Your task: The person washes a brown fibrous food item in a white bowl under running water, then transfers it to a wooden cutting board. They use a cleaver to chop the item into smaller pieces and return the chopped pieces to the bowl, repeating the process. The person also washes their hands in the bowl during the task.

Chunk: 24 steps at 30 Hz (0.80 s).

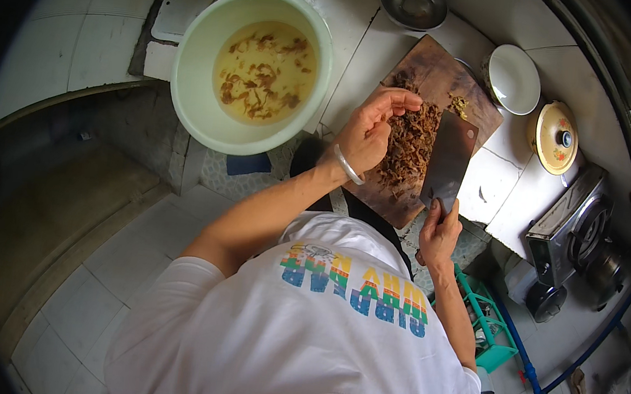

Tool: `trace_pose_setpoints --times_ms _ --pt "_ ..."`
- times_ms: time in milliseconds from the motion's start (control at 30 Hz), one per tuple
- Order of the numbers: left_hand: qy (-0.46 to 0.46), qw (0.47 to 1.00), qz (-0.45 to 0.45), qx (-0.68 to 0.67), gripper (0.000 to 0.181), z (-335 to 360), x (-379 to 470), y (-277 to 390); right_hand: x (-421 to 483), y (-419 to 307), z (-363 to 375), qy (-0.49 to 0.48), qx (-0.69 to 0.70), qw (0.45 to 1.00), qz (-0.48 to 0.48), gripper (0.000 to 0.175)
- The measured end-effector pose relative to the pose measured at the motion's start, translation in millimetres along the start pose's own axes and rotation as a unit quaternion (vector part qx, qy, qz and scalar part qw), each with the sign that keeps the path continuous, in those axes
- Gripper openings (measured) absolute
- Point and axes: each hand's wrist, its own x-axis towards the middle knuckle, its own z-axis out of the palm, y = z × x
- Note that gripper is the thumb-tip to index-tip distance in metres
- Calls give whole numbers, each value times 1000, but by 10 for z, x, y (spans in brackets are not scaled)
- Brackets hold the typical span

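Observation:
In my right hand (440, 233) is the handle of a broad cleaver (451, 159), its dark blade lying along the right side of a heap of chopped brown preserved vegetable (407, 149). The heap spreads over a wooden cutting board (427, 64). My left hand (370, 125), with a silver bangle at the wrist, is over the heap's left side with fingers loosely bent and nothing visible in them. A small yellowish pile of bits (458, 104) rests near the board's right side. Some of the heap is hidden under my left hand and the blade.
Left of the board stands a pale green basin (189, 85) of yellowish water with brown pieces floating. Along the counter are a metal bowl (408, 2), a white enamel bowl (513, 79), a yellow lidded pot (555, 138) and a gas stove (562, 234). Below is a green rack (498, 352).

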Motion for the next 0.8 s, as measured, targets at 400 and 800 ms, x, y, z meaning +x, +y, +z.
trace_pose_setpoints --times_ms 400,800 --pt "-91 965 -236 72 64 81 354 -26 -110 81 56 53 90 994 30 8" --pt "-80 981 -168 45 36 -217 637 -154 -274 201 10 21 40 999 -10 9"
